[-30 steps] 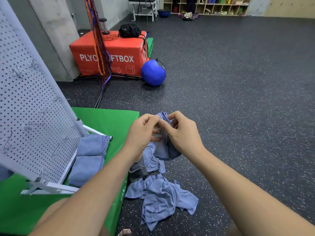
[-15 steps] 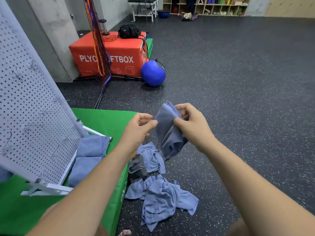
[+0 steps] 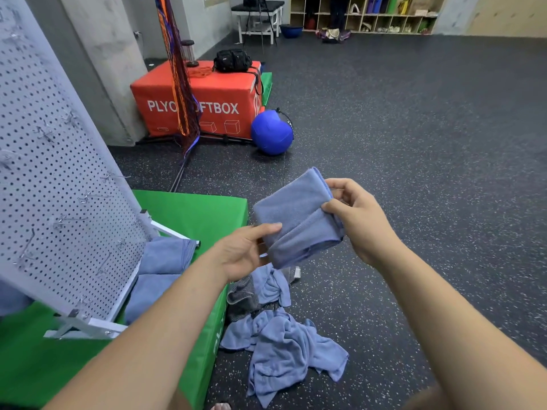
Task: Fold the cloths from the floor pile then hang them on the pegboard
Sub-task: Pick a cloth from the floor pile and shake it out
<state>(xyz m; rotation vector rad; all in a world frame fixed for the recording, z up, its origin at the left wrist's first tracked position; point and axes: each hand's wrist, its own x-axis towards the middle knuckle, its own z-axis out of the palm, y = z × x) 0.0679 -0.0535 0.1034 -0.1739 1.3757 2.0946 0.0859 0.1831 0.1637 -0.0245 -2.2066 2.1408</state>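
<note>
I held a folded blue cloth [image 3: 296,217] up in the air before me, between my two hands. My left hand [image 3: 242,253] gripped its lower left corner, with the thumb flat on top and the rest of the hand under the cloth. My right hand [image 3: 361,220] pinched the right edge: the thumb pressed on the fold and the fingers [image 3: 350,189] were curled behind it.

From this cloth, the floor pile [image 3: 284,350] was at 6 o'clock, on the dark floor [image 3: 414,143]. It had several crumpled blue cloths and one grey cloth [image 3: 242,297], touching the side of the green mat [image 3: 201,211]. The pegboard [image 3: 59,202] was at 9 o'clock, standing tilted on this mat, with metal hooks on it. Two folded blue cloths [image 3: 159,270] lay on the mat at the foot of the pegboard, at 8 o'clock. Far away at 11 o'clock was a red box [image 3: 207,96], and a blue ball [image 3: 270,133] was just beside it.
</note>
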